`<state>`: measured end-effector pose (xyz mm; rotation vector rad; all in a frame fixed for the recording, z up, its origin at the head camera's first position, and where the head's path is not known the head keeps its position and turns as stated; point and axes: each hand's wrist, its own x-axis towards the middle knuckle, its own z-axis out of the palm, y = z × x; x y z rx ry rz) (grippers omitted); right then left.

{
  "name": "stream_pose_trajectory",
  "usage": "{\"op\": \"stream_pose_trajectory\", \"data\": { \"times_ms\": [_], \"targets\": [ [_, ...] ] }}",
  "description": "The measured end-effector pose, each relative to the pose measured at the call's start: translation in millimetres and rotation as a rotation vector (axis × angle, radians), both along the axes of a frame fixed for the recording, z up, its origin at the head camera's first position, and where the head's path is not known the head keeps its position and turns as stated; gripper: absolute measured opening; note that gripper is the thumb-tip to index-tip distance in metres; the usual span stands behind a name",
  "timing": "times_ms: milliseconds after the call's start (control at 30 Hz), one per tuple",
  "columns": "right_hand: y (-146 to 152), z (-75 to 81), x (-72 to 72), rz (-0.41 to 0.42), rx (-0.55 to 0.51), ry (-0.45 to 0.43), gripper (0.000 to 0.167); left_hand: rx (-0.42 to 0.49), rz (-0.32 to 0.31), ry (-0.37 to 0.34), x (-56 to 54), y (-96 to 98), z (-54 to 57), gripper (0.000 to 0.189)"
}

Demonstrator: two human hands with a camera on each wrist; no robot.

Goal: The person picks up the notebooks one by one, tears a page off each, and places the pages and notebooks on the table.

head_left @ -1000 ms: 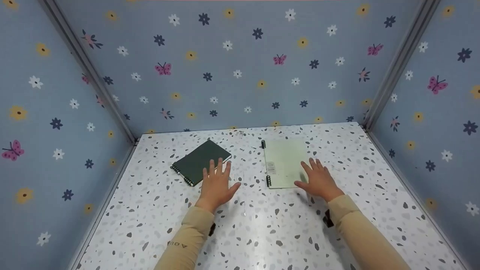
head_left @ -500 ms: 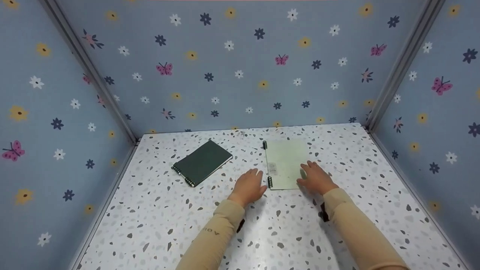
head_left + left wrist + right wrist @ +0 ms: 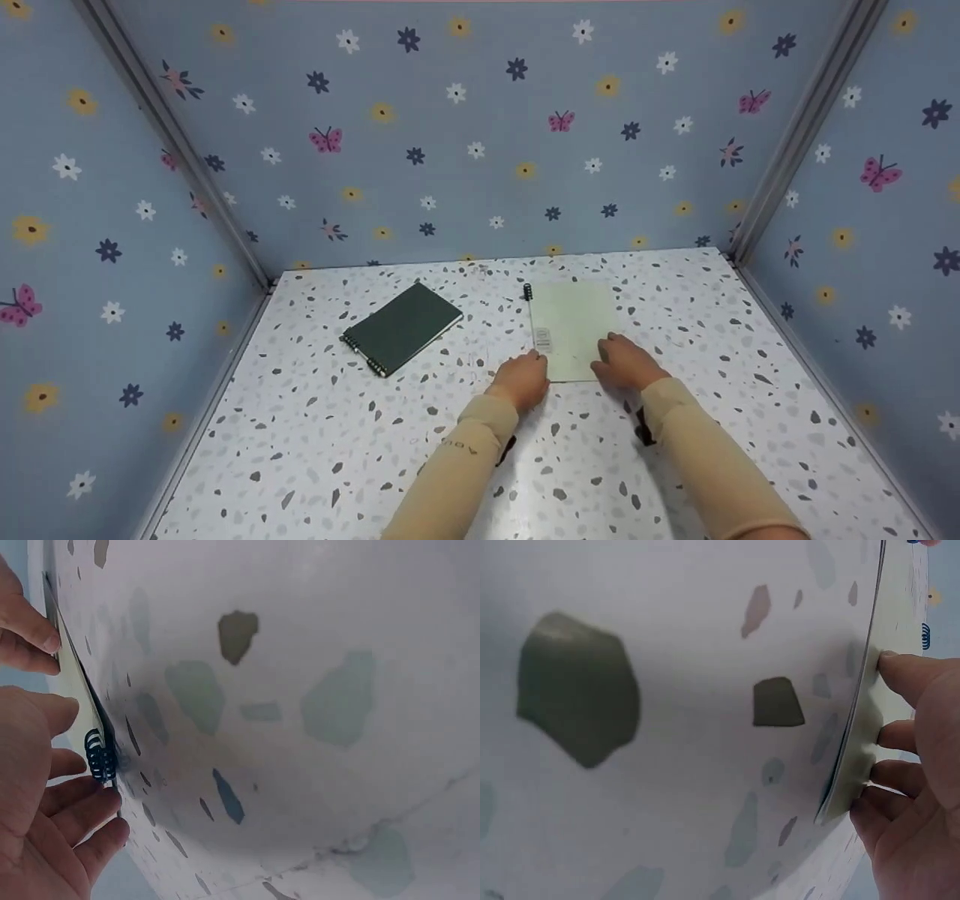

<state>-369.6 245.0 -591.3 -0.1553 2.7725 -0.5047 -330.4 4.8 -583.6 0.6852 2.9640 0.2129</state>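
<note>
A pale green spiral notebook [image 3: 574, 319] lies on the speckled table with its black rings along the left side. My left hand [image 3: 521, 380] holds its lower left corner, covering the lower rings in the head view. In the left wrist view, the fingertips curl at those black rings [image 3: 99, 756], the thumb over the cover. At the lower right side, my right hand [image 3: 628, 363] grips the edge. The right wrist view has that thumb [image 3: 904, 675] on the cover and the other fingers bent at the edge.
A dark green spiral notebook [image 3: 405, 328] lies at an angle to the left, its rings toward the lower left. Blue flowered panels [image 3: 465, 187] enclose the table [image 3: 300, 420] at the back and both sides, with grey metal posts [image 3: 787, 120] at the corners.
My left hand has moved right, from beside the dark green notebook to the pale one's ringed edge. The spread fingers of both hands have curled in. Both notebooks stay in place.
</note>
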Motion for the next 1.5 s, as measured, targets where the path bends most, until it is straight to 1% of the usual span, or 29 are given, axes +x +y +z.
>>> {"op": "stream_pose_trajectory", "data": {
  "times_ms": [133, 200, 300, 367, 467, 600, 633, 700, 767, 800, 967, 1067, 1133, 1233, 1400, 1500],
  "targets": [
    [1, -1.9, 2.8, -0.009, -0.033, 0.0, 0.066, -0.042, -0.007, 0.031, -0.7, 0.5, 2.1, 0.024],
    [2, -3.0, 5.8, -0.011, -0.046, 0.001, 0.066, -0.054, -0.029, 0.056, 0.3, -0.4, 2.7, 0.024],
    [4, -3.1, 13.9, 0.01, -0.057, 0.015, 0.066, -0.044, -0.064, 0.082, 4.6, -2.8, 2.8, 0.023],
    [5, -2.2, 21.2, 0.028, -0.06, 0.028, 0.065, -0.027, -0.092, 0.094, 9.6, -5.1, 3.0, 0.024],
    [5, -0.2, 34.5, 0.063, -0.06, 0.061, 0.062, -0.008, -0.14, 0.088, 18.6, -9.1, 3.5, 0.023],
    [4, 2.8, 51.7, 0.095, -0.062, 0.098, 0.043, 0.005, -0.191, 0.064, 30.8, -14.1, 4.8, 0.022],
    [4, 3.4, 55.6, 0.102, -0.058, 0.108, 0.041, 0.005, -0.2, 0.065, 33.4, -15.1, 5.1, 0.021],
    [3, 5.2, 62.6, 0.116, -0.045, 0.12, 0.039, 0.002, -0.219, 0.075, 38.9, -16.3, 5.8, 0.021],
    [2, 7.7, 69.3, 0.128, -0.032, 0.131, 0.042, -0.009, -0.242, 0.098, 44.1, -16.9, 6.8, 0.019],
    [2, 8.9, 72.7, 0.131, -0.024, 0.139, 0.042, -0.009, -0.249, 0.097, 46.9, -17.1, 7.9, 0.018],
    [0, 15.3, 89.1, 0.139, 0.0, 0.142, 0.024, -0.029, -0.3, 0.101, 61.0, -16.7, 12.8, 0.012],
    [0, 18.5, 95.5, 0.131, 0.011, 0.115, 0.025, -0.06, -0.328, 0.115, 67.5, -15.6, 14.3, 0.01],
    [0, 20.4, 96.6, 0.116, 0.011, 0.089, 0.027, -0.081, -0.337, 0.125, 70.1, -14.8, 14.8, 0.009],
    [4, 20.7, 92.4, 0.083, -0.006, 0.075, 0.032, -0.093, -0.337, 0.134, 73.0, -13.9, 15.2, 0.008],
    [15, 16.3, 76.0, 0.027, -0.017, 0.087, 0.04, -0.103, -0.332, 0.134, 75.7, -12.4, 15.4, 0.011],
    [20, 15.3, 65.9, -0.024, -0.028, 0.045, 0.05, -0.111, -0.327, 0.117, 76.6, -10.6, 16.3, 0.012]
  ]
}}
